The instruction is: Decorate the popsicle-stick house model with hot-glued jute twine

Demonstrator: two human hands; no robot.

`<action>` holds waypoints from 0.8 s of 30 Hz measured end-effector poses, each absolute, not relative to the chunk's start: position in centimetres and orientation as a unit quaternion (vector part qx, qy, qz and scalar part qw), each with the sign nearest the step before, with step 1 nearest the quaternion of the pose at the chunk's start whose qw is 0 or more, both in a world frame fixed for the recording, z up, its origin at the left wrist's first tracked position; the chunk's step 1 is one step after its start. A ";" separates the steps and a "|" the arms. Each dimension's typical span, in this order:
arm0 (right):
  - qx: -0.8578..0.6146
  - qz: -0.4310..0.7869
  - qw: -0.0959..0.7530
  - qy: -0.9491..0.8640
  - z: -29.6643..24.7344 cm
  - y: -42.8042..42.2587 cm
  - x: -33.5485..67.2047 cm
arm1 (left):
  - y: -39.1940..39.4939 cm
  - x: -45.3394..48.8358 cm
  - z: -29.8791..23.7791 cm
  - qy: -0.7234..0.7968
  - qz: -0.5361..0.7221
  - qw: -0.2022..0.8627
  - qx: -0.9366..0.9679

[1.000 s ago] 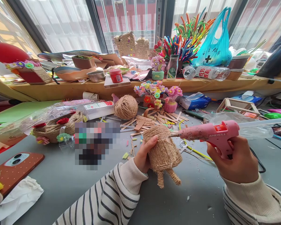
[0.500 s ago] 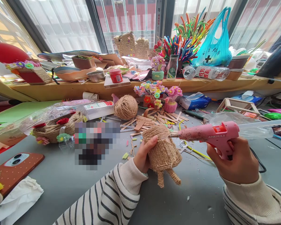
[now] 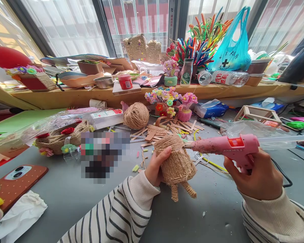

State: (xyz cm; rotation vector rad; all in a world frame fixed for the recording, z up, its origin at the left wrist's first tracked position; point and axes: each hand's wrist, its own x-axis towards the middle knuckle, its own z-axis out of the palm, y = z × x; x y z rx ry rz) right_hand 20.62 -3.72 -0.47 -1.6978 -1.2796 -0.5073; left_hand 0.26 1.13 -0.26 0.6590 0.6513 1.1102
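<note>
My left hand (image 3: 158,165) is wrapped round a twine-covered craft piece (image 3: 176,165), thumb on its near side. Two short twine-wound legs stick out from its lower end. My right hand (image 3: 258,175) grips a pink hot glue gun (image 3: 225,146) by its handle, with a clear glue stick (image 3: 281,140) coming out of the back. The gun's nozzle points left, at the upper right side of the twine piece, and looks to be touching or very near it. Behind them lie white-handled scissors (image 3: 201,158), partly hidden.
A ball of twine (image 3: 136,115) and a heap of wooden sticks (image 3: 158,131) lie behind my hands. At left are a twine basket (image 3: 60,141) and a phone (image 3: 22,179). Small craft flower pots (image 3: 184,113) stand at the back, below a crowded ledge (image 3: 91,98).
The glue gun has tilted slightly, its rear and my right hand shifting a little. The twine piece stays nearly still in my left hand, its legs moving very slightly right.
</note>
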 end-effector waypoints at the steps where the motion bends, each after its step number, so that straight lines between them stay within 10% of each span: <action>1: -0.696 -0.199 0.454 -0.519 -0.4 -3.8 20.6 | 1.2 0.3 -0.3 0.299 0.509 0.749 0.302; 24: -0.709 -0.187 0.439 -0.518 -0.1 -3.8 20.5 | 1.0 0.2 0.2 0.296 0.511 0.748 0.303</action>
